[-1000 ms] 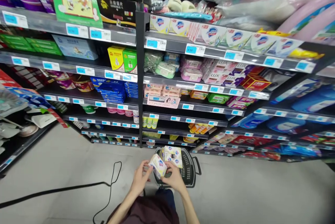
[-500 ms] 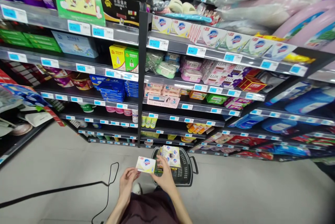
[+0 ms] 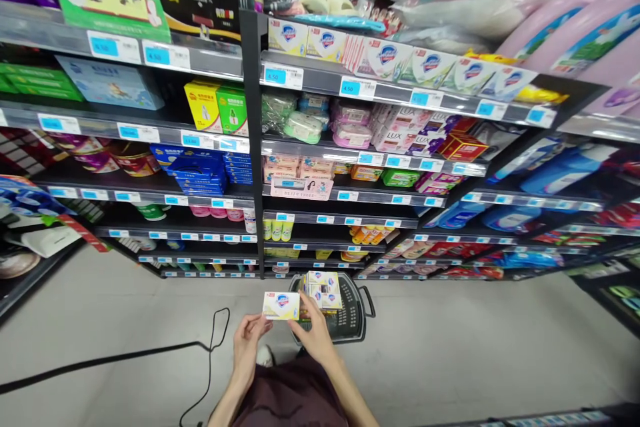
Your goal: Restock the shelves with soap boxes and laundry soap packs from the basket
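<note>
Both hands hold one small white and yellow soap box [image 3: 281, 305] flat in front of me, its logo face up. My left hand [image 3: 249, 340] pinches the box's left end. My right hand [image 3: 313, 334] grips its right end. Just behind the box a black shopping basket [image 3: 354, 320] stands on the floor with a stack of similar soap boxes [image 3: 323, 290] in it. More boxes of the same brand [image 3: 385, 57] line the upper shelf ahead.
Store shelving full of soaps, detergents and boxed goods runs across the view, with a black upright post [image 3: 252, 147] between two bays. A black cable [image 3: 150, 352] trails across the grey floor at the left. More shelving juts in at the far left.
The soap box has turned from tilted to flat with its face up and is held a little higher. The view has shifted slightly to the right.
</note>
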Action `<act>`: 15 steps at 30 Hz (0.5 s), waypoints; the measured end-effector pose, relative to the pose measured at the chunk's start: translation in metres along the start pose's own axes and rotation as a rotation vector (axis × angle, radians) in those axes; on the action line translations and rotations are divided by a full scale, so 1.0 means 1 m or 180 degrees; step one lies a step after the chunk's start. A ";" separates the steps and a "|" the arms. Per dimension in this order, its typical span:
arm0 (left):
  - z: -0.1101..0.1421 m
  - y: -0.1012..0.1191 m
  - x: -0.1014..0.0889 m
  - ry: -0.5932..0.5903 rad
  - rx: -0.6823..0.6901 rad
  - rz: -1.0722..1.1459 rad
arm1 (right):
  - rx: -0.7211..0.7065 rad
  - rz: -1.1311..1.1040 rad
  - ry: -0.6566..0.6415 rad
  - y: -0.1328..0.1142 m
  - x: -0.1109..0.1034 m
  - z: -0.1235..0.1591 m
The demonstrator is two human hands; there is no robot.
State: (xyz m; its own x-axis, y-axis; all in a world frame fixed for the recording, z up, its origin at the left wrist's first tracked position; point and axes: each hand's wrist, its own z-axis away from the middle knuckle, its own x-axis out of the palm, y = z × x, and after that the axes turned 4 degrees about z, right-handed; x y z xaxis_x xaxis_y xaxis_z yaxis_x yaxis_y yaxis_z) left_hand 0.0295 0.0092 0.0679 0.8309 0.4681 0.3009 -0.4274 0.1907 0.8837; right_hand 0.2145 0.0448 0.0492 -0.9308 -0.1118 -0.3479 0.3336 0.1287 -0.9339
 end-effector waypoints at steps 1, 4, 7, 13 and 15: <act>0.002 0.000 0.001 -0.0024 0.0002 -0.0013 | 0.0018 0.0007 0.0014 0.000 0.000 0.000; 0.005 0.001 0.003 -0.0112 -0.0010 -0.0049 | 0.0083 0.0025 0.0041 -0.002 -0.001 0.000; 0.005 0.000 0.002 -0.0129 -0.0001 -0.0056 | 0.0109 0.0006 0.0035 -0.004 -0.002 -0.003; 0.003 -0.001 -0.005 -0.0079 0.0041 -0.0063 | 0.0216 -0.0403 0.0193 -0.007 0.002 -0.003; 0.003 -0.003 -0.008 -0.0108 0.0054 -0.0047 | 0.0383 -0.0652 0.0424 -0.006 0.006 -0.002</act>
State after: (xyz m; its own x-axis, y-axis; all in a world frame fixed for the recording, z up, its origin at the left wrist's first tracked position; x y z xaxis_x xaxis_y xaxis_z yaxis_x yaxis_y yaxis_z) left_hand 0.0255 0.0023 0.0643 0.8488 0.4358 0.2994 -0.4091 0.1825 0.8940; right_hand 0.2066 0.0455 0.0532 -0.9895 0.0082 -0.1443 0.1443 -0.0022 -0.9895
